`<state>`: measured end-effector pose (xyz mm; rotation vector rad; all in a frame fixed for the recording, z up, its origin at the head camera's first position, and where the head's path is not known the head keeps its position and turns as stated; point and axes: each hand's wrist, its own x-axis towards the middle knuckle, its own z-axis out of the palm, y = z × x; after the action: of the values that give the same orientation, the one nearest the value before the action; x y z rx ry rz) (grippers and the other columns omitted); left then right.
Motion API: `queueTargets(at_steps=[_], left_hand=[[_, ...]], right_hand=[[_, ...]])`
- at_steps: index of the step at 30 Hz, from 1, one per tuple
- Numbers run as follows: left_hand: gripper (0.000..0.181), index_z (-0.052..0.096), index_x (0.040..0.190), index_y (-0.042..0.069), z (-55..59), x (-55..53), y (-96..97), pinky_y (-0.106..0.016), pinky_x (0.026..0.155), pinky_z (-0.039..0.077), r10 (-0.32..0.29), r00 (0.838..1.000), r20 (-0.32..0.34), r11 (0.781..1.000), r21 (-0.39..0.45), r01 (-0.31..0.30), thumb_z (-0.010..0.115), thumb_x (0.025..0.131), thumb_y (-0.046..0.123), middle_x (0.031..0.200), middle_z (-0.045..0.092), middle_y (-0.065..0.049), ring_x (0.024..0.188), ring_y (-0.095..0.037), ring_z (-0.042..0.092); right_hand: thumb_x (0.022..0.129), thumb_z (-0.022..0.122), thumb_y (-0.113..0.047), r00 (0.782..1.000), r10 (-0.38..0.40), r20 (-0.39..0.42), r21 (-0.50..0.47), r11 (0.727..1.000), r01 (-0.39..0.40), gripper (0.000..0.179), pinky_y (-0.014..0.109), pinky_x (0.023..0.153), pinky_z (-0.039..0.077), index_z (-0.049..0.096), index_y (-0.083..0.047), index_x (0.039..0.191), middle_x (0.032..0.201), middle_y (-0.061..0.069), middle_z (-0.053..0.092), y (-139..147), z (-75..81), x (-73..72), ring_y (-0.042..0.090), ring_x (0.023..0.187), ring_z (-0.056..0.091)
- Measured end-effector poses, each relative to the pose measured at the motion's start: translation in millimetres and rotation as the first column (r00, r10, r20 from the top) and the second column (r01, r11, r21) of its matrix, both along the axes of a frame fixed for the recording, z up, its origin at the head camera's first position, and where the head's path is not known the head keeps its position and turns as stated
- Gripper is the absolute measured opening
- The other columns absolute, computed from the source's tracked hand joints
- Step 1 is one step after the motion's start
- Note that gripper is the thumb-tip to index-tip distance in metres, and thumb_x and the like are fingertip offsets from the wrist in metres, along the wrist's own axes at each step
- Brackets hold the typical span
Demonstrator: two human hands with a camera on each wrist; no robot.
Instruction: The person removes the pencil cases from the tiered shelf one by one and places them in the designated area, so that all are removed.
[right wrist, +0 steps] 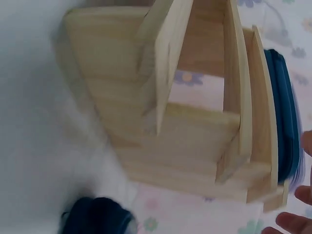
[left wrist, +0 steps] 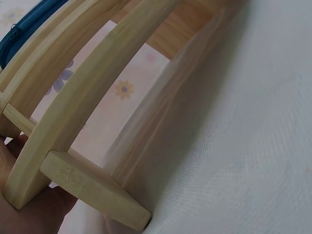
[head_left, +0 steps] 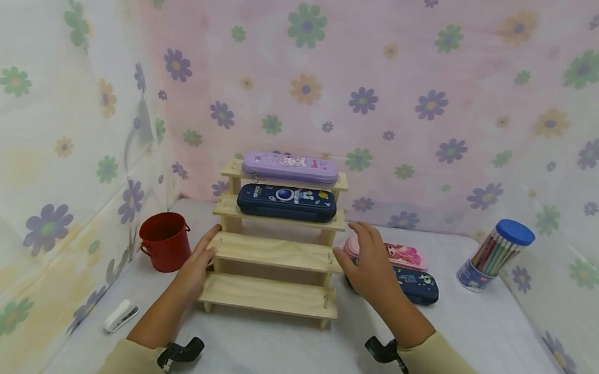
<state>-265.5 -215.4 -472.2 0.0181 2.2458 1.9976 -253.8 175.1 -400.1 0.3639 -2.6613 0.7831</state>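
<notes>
A stepped wooden rack (head_left: 275, 251) with several tiers stands mid-table. Its top tier bears a purple pencil case (head_left: 290, 168); one tier lower lies a navy space-print pencil case (head_left: 287, 202). My left hand (head_left: 195, 269) touches the rack's left end, fingers extended along it; in the left wrist view, the wood (left wrist: 92, 92) partly hides that hand (left wrist: 36, 209). Beside the right end, my right hand (head_left: 372, 266) has its fingers loosely spread, holding nothing. Fingertips (right wrist: 295, 222) show at the right wrist view's edge. Behind this hand lie a pink pencil case (head_left: 408, 255) and another navy one (head_left: 419, 286).
A red bucket (head_left: 164, 241) stands left of the rack, with a white stapler (head_left: 120, 316) nearer the front. At the far right is a blue-lidded tub of pencils (head_left: 496, 256). Flower-print cloth (head_left: 305, 96) encloses the back and sides.
</notes>
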Motion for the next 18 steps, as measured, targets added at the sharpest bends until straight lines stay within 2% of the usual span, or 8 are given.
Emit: queueTargets(at_steps=[4, 7, 11, 14, 18], left_hand=[[0.053, 0.018, 0.162, 0.055, -0.2, -1.4, -0.5, -0.069, 0.127, 0.007, -0.005, 1.000, -0.004, 1.000, 0.003, 0.005, 0.031, 0.113, 0.043, 0.175, 0.011, 0.014, 0.163, -0.028, 0.010], [0.053, 0.019, 0.163, 0.053, -0.1, -2.5, 0.0, -0.069, 0.127, 0.007, -0.005, 1.000, -0.009, 1.000, 0.010, 0.005, 0.031, 0.113, 0.042, 0.176, 0.011, 0.013, 0.163, -0.028, 0.009], [0.053, 0.018, 0.164, 0.052, -0.1, -2.1, 0.2, -0.069, 0.127, 0.006, -0.005, 1.000, -0.009, 1.000, 0.016, 0.005, 0.031, 0.113, 0.041, 0.176, 0.010, 0.011, 0.163, -0.029, 0.009], [0.053, 0.019, 0.163, 0.053, 0.0, -1.7, -0.2, -0.069, 0.127, 0.006, -0.004, 1.000, -0.001, 1.000, 0.017, 0.004, 0.031, 0.113, 0.041, 0.176, 0.010, 0.011, 0.163, -0.029, 0.009], [0.053, 0.020, 0.163, 0.053, 0.3, -2.5, -0.4, -0.069, 0.127, 0.006, 0.002, 1.000, 0.003, 1.000, 0.024, -0.002, 0.031, 0.113, 0.040, 0.176, 0.011, 0.010, 0.163, -0.030, 0.010]], right_hand=[[0.098, 0.072, -0.047, 0.996, 0.036, -0.084, 0.040, 0.999, -0.033, 0.073, 0.065, 0.119, 0.036, 0.045, -0.008, 0.154, 0.160, 0.015, 0.040, -19.8, 14.3, -5.4, 0.038, 0.150, 0.037], [0.097, 0.069, -0.054, 0.996, 0.065, -0.068, 0.097, 0.994, -0.058, 0.081, 0.065, 0.119, 0.036, 0.040, -0.010, 0.158, 0.163, 0.014, 0.036, -30.3, 28.4, -12.1, 0.039, 0.151, 0.034], [0.096, 0.068, -0.061, 0.993, 0.108, -0.055, 0.139, 0.985, -0.100, 0.088, 0.063, 0.119, 0.037, 0.035, -0.013, 0.162, 0.166, 0.014, 0.033, -40.6, 41.5, -28.2, 0.039, 0.151, 0.034], [0.093, 0.068, -0.065, 0.994, 0.107, -0.037, 0.101, 0.990, -0.103, 0.091, 0.062, 0.118, 0.039, 0.037, -0.014, 0.161, 0.164, 0.014, 0.036, -46.6, 46.3, -42.4, 0.038, 0.149, 0.037], [0.089, 0.067, -0.073, 0.998, 0.061, 0.031, 0.022, 0.998, -0.062, 0.095, 0.064, 0.115, 0.041, 0.039, -0.018, 0.161, 0.163, 0.013, 0.036, -52.5, 49.2, -55.1, 0.038, 0.148, 0.038]])
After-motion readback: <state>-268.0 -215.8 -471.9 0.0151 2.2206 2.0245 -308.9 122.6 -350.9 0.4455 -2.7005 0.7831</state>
